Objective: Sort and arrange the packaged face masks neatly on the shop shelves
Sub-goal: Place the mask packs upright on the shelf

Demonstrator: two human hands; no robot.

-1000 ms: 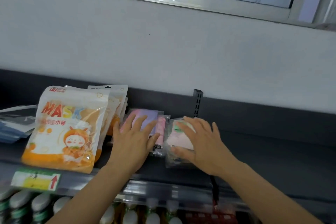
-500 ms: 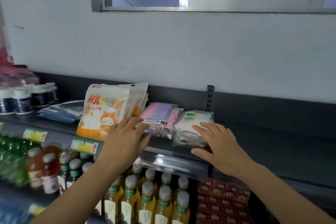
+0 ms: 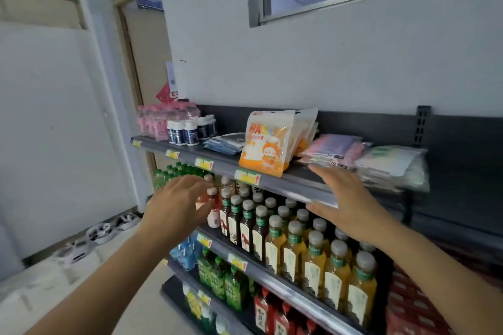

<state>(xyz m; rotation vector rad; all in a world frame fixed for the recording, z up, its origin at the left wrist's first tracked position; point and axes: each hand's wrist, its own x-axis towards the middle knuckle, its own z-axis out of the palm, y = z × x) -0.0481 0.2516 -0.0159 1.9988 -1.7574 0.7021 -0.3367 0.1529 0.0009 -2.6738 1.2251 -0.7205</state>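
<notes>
left hand [image 3: 178, 205] empty, grip released, in front of drink bottles [image 3: 261, 221] | right hand [image 3: 344, 202] flat, empty, at top shelf [image 3: 296, 181] edge | mask packs: orange pack [image 3: 265, 145] upright, pink pack [image 3: 330, 148] and white stack [image 3: 394, 170] lying flat on it | risk: a careless sweep could topple the orange pack or knock bottles

Orange mask packs [image 3: 265, 144] standing upright mid-frame on the top shelf [image 3: 296, 185], blue packs [image 3: 224, 142] flat to their left, pink packs [image 3: 333, 148] and pale packs [image 3: 394, 168] stacked flat at right

The upright mask pack [image 3: 265, 143] is orange and white with a cartoon face. The flat packs [image 3: 333, 148] beside it are pink and lilac; the far-right stack [image 3: 394, 166] is pale green.
</notes>
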